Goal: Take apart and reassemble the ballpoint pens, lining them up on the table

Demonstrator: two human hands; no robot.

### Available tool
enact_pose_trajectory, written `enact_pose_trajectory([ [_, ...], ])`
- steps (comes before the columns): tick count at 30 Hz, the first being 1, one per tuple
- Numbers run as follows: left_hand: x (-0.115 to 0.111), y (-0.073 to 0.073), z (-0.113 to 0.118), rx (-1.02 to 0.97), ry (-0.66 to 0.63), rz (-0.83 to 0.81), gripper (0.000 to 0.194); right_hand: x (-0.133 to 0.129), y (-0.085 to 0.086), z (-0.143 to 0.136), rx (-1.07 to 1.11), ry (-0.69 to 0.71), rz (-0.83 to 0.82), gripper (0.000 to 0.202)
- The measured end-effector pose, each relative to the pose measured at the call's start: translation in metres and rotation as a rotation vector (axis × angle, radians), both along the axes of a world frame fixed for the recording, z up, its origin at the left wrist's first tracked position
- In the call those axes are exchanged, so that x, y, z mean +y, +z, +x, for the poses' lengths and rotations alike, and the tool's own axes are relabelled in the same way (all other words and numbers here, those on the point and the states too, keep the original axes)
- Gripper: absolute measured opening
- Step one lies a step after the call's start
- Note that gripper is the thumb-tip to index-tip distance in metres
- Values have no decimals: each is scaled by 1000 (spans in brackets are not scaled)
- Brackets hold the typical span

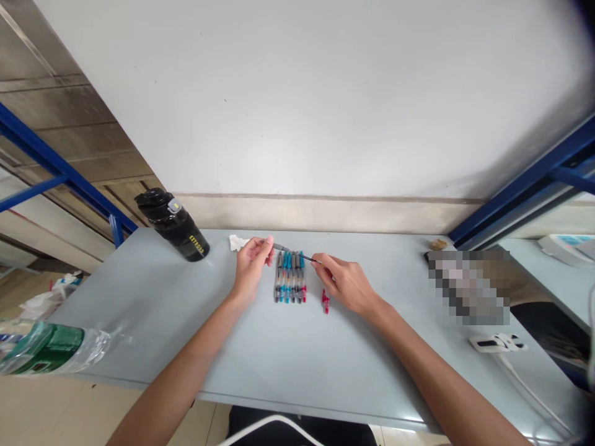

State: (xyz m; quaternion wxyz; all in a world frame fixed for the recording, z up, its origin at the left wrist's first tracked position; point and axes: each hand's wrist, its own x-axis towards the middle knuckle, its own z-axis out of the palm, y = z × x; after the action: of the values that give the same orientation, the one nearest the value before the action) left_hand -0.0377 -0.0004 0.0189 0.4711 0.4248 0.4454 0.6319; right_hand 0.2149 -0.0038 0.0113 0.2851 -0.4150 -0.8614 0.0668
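My left hand (pixel 251 266) pinches a grey pen barrel (pixel 279 247) between thumb and fingers, pointing it to the right. Thumb and forefinger of my right hand (pixel 346 282) grip the far end of a thin dark pen refill (pixel 307 257). The refill's other end meets or enters the barrel; I cannot tell which. Just below, several pens (pixel 287 277) with grey or blue grips lie side by side in a row, most with grey or blue ends and the rightmost with a red one. A short red and clear pen part (pixel 326 301) lies apart, under my right hand.
A black drink bottle (pixel 179 229) stands at the back left beside a crumpled white tissue (pixel 238 242). A clear plastic bottle with a green label (pixel 60 347) is at the left edge. Rightward are a blurred-out object (pixel 467 288) and a white plug with a cable (pixel 497 342).
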Motion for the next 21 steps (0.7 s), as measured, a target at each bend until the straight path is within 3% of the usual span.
enact_pose_trajectory([
  [5,-2,-1,4,40,-41,-16,41,-1,0,-1,-15,7,-7,31],
  [13,-11,2,15,-121,-317,-69,46,-2,1,-1,-8,39,-34,31],
  [21,-12,-2,20,-141,-315,-59,44,-2,-2,-2,-12,37,-28,33],
])
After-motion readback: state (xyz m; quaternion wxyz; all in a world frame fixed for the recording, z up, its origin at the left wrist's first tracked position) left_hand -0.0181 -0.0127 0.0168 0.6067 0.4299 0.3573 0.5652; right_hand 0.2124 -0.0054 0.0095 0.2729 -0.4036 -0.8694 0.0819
